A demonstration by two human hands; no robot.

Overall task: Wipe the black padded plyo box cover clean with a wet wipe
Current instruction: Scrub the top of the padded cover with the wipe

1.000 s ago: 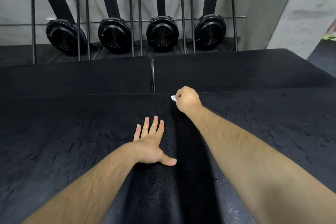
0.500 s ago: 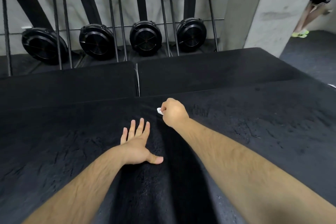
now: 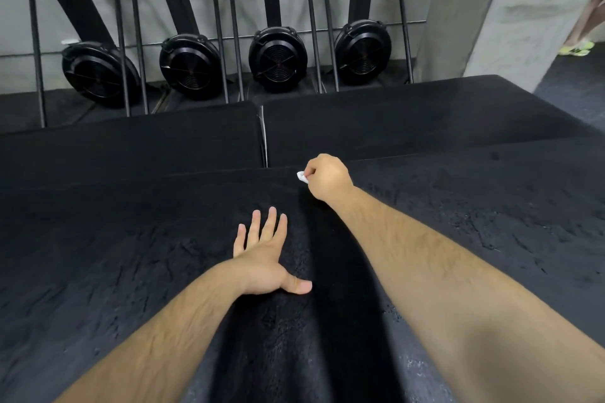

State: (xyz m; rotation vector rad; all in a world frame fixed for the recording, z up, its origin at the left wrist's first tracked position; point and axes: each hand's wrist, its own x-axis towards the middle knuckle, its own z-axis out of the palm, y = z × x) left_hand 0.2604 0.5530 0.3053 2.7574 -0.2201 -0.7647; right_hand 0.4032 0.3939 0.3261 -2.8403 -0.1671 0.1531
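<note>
The black padded plyo box cover [image 3: 114, 271] fills the lower half of the view, its surface cracked and textured. A darker wiped stripe runs down its middle between my arms. My right hand [image 3: 327, 178] grips a small white wet wipe [image 3: 302, 177], most of it hidden in my fist, and presses it on the cover at its far edge. My left hand [image 3: 262, 255] lies flat on the cover with fingers straight and thumb out, nearer to me and left of the stripe.
Two lower black padded boxes [image 3: 409, 118] stand side by side beyond the cover. Several upright rowing machines [image 3: 277, 52] lean on the grey wall behind. A concrete pillar [image 3: 510, 10] rises at the right, with a person's legs and bright shoes [image 3: 576, 47] past it.
My right hand with the wipe drew back from the far edge, then pushed forward to it again. The view shifted sideways. My left hand stayed flat in place.
</note>
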